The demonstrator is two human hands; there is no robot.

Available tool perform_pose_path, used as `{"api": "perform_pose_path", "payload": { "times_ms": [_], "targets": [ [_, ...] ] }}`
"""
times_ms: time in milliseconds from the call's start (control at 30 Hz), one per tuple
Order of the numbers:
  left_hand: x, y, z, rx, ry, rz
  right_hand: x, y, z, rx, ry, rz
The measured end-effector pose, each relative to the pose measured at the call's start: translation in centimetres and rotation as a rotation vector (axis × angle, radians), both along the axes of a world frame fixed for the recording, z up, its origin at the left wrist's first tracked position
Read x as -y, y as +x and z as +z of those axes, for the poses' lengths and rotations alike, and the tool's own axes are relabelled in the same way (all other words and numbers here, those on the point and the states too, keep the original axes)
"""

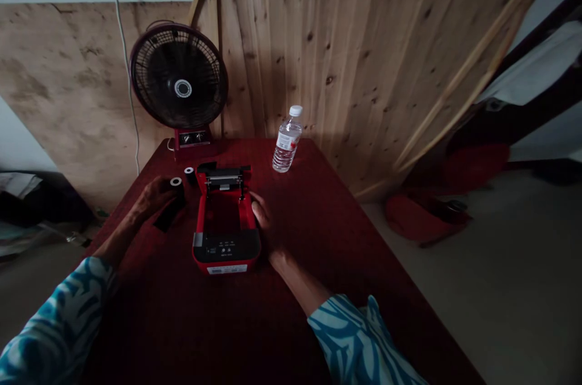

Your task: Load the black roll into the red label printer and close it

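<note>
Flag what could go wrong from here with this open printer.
The black strip trailing from the roll in the left hand could unwind further. The spare roll beside the open red printer might get knocked over. The water bottle could spill toward the printer's open compartment if tipped.

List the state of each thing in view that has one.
Left hand: holding the black roll
Black roll: in the left hand, white core showing
Second roll: upright, not held
Red label printer: lid open
Right hand: resting on the printer's edge
Water bottle: upright, capped, holding water
Desk fan: upright, cannot tell if running
</note>
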State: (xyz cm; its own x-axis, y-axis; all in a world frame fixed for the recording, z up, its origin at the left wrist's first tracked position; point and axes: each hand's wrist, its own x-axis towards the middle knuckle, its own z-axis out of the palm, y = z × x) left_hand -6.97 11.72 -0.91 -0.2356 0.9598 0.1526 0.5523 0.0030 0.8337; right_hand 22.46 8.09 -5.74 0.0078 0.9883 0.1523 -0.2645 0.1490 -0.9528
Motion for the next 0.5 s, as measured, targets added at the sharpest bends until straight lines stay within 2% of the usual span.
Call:
{"api": "perform_pose_path", "payload": {
  "times_ms": [133,233,333,500],
  "targets": [
    [-0.7,-0.6,-1.5,-0.016,-0.042,0.027,-0.2,0.2,-0.3,0.031,0.013,-0.010],
    [-0.4,-0.7,-1.4,-0.002,-0.040,0.001,-0.2,0.2,-0.2,0.038,0.025,-0.009],
    [1.0,0.0,0.0,0.016,0.016,0.019,-0.1,0.2,0.0,0.026,0.023,-0.016],
    [5.6,2.2,3.5,0.019,0.174,0.130,-0.2,0.1,0.0,0.020,0.016,-0.018]
  ]
}}
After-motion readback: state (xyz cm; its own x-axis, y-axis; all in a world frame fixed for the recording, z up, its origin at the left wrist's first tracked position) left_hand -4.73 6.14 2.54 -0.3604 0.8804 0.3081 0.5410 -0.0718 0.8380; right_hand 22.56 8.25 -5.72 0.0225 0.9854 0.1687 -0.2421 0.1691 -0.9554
